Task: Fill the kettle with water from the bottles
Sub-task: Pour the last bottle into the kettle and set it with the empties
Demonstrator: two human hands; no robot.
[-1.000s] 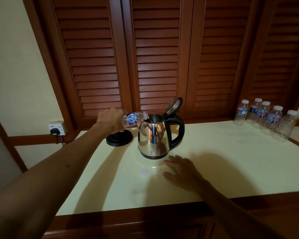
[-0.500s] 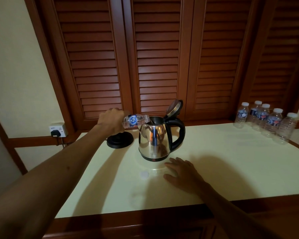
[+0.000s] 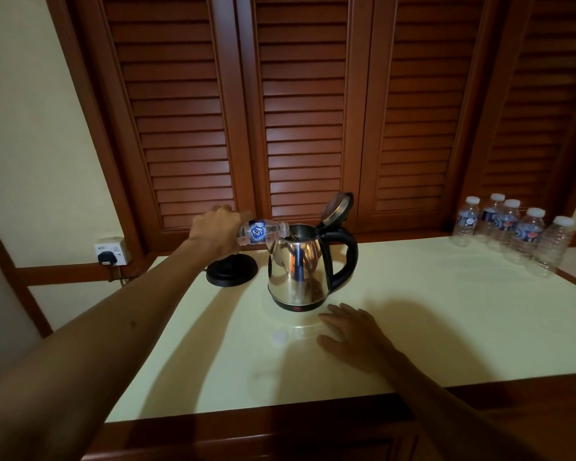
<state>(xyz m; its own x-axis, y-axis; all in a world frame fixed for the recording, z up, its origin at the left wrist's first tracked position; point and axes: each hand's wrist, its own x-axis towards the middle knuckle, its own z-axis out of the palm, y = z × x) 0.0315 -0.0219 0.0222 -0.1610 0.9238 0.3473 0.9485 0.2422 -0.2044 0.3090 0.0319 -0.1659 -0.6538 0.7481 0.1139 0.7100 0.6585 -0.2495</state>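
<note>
A steel kettle [image 3: 298, 271] with a black handle stands mid-table, its lid [image 3: 338, 207] flipped up. My left hand [image 3: 213, 232] grips a small clear water bottle [image 3: 263, 231] with a blue label, held on its side, its neck over the kettle's open mouth. My right hand [image 3: 353, 334] lies flat on the tabletop just in front of the kettle, fingers straight, holding nothing. A white bottle cap [image 3: 280, 337] lies on the table left of that hand. Several capped bottles [image 3: 512, 232] stand in a row at the far right.
The kettle's black base [image 3: 231, 270] sits behind and left of the kettle, its cord running to a wall socket [image 3: 110, 252]. The cream tabletop [image 3: 446, 321] has a wooden front edge. Louvred wooden doors [image 3: 300, 111] close off the back.
The view has tilted slightly, so everything sits a little lower in frame. The bottle stays tipped over the kettle and my right hand has not moved.
</note>
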